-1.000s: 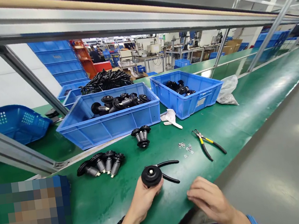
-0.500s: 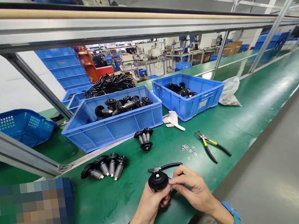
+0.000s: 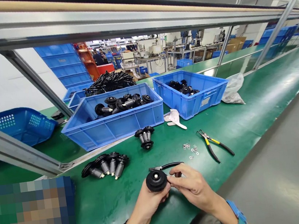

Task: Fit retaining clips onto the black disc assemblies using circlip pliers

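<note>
My left hand (image 3: 150, 202) grips a black round rotor part (image 3: 156, 180) from below, its disc face with a white centre turned up toward me. My right hand (image 3: 193, 187) is closed in a pinch against the part's right edge; whatever small item sits between its fingertips cannot be made out. Black-handled pliers (image 3: 167, 166) lie on the green belt (image 3: 230, 123) just behind both hands. A small scatter of metal rings (image 3: 190, 148) lies further right.
Yellow-handled pliers (image 3: 214, 145) lie right of the rings. Several finished rotor parts (image 3: 105, 165) lie at left, a cluster of three (image 3: 145, 136) behind. Two blue bins (image 3: 112, 122) (image 3: 194, 100) hold more black parts. A white glove (image 3: 175, 119) and a plastic bag (image 3: 233, 88) lie nearby.
My right hand came up from the belt edge to meet the rotor part, and now pinches at its right edge. The left hand kept hold throughout.
</note>
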Demonstrator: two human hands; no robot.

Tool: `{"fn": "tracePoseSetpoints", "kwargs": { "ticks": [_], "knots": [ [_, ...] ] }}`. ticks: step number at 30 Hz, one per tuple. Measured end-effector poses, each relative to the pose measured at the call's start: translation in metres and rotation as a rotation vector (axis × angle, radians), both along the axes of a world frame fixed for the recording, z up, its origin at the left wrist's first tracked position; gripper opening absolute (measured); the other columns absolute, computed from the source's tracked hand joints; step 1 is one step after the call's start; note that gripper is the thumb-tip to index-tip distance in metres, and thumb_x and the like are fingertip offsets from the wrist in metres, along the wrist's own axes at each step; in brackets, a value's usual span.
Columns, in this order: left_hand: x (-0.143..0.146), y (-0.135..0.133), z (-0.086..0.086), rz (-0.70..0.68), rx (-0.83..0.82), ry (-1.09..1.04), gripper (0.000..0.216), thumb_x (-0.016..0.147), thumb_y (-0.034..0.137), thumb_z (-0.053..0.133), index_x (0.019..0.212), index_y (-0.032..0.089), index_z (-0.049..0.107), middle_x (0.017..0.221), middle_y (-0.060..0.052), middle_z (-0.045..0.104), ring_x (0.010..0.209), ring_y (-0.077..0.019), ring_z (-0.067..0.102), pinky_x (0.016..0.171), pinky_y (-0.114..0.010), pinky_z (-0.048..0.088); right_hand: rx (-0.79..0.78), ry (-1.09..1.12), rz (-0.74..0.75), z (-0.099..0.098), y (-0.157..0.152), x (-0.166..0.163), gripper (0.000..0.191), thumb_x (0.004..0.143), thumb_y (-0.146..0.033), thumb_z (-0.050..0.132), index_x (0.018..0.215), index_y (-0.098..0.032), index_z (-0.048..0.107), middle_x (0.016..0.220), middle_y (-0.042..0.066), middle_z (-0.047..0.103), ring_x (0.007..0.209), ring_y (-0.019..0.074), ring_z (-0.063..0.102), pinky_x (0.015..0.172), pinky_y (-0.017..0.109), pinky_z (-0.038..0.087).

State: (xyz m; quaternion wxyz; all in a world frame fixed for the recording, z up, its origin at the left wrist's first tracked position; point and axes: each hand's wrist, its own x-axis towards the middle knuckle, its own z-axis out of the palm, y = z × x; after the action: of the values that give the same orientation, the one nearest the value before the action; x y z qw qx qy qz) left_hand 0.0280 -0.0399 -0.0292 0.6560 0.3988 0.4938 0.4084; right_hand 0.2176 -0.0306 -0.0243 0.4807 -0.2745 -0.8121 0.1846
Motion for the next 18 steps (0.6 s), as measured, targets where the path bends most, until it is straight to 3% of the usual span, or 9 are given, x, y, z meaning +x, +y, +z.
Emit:
{"fn": "tracePoseSetpoints", "kwargs": {
  "ticks": [5, 10, 14, 18],
  "knots": [
    [-0.01, 0.006, 0.006, 0.035, 0.018, 0.027, 0.049, 0.063, 0.052, 0.09, 0.083, 0.015, 0.065, 0.06, 0.003, 0.059, 0.051, -0.0073, 0.046, 0.048, -0.02, 0.032, -0.087, -0.107, -0.05, 0.001, 0.006, 0.0, 0.041, 0.099, -0.017, 0.054, 0.139, -0.027, 0.056, 0.119, 0.01, 0.065, 0.107, 0.0205, 0.062, 0.089, 0.036, 0.057],
    [-0.017, 0.013, 0.017, 0.227, 0.014, 0.01, 0.049, 0.065, 0.053, 0.088, 0.085, 0.012, 0.069, 0.065, 0.001, 0.061, 0.05, -0.0048, 0.043, 0.045, -0.018, 0.026, -0.138, -0.43, -0.282, -0.017, 0.016, -0.007, 0.067, 0.085, -0.033, 0.076, 0.144, -0.014, 0.049, 0.136, 0.019, 0.057, 0.129, 0.0375, 0.051, 0.103, 0.057, 0.051],
    [-0.019, 0.016, 0.019, 0.308, 0.017, -0.032, 0.046, 0.065, 0.049, 0.089, 0.084, 0.011, 0.071, 0.067, -0.001, 0.063, 0.05, -0.0045, 0.042, 0.044, -0.018, 0.026, -0.076, -0.532, -0.293, -0.03, 0.014, -0.013, 0.047, 0.092, -0.02, 0.065, 0.137, -0.014, 0.053, 0.117, 0.014, 0.063, 0.108, 0.0303, 0.06, 0.089, 0.049, 0.058],
    [-0.02, 0.016, 0.02, 0.342, -0.014, -0.065, 0.046, 0.065, 0.047, 0.089, 0.086, 0.011, 0.072, 0.069, -0.002, 0.065, 0.051, -0.0043, 0.044, 0.043, -0.017, 0.026, -0.054, -0.408, -0.368, -0.033, 0.009, -0.005, 0.041, 0.1, -0.02, 0.051, 0.14, -0.015, 0.047, 0.113, 0.013, 0.059, 0.101, 0.0269, 0.062, 0.084, 0.043, 0.058]
  ]
}}
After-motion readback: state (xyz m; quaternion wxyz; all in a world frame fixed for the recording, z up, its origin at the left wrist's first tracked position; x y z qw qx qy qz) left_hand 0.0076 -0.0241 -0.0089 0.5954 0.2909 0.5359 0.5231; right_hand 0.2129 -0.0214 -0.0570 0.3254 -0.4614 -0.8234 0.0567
